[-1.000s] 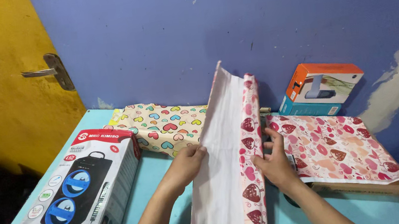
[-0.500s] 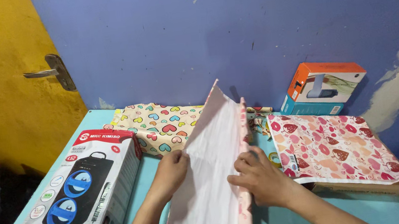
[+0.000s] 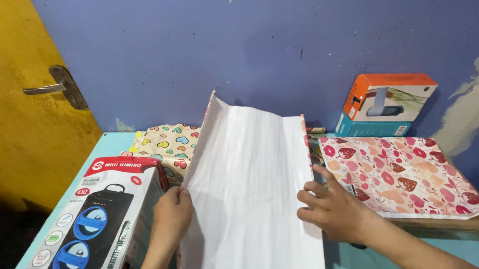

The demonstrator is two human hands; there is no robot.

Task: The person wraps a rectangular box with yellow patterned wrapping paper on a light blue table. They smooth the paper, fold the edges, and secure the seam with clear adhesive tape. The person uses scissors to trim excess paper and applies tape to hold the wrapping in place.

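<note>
The sheet of wrapping paper [image 3: 247, 200] lies in the middle of the table [image 3: 380, 259], white side up, and it is being spread flat. The left hand [image 3: 170, 214] pinches its edge at 9 o'clock; the right hand [image 3: 329, 208] presses open-fingered at 3 o'clock. Next, I think, the raised far edge at 12 o'clock needs smoothing down

The big white sheet of paper [image 3: 247, 205] is cut off at the bottom edge. Most of the heart-patterned paper [image 3: 171, 145] is hidden behind it. The speaker box [image 3: 77, 243] is cut off at its bottom corner.
</note>
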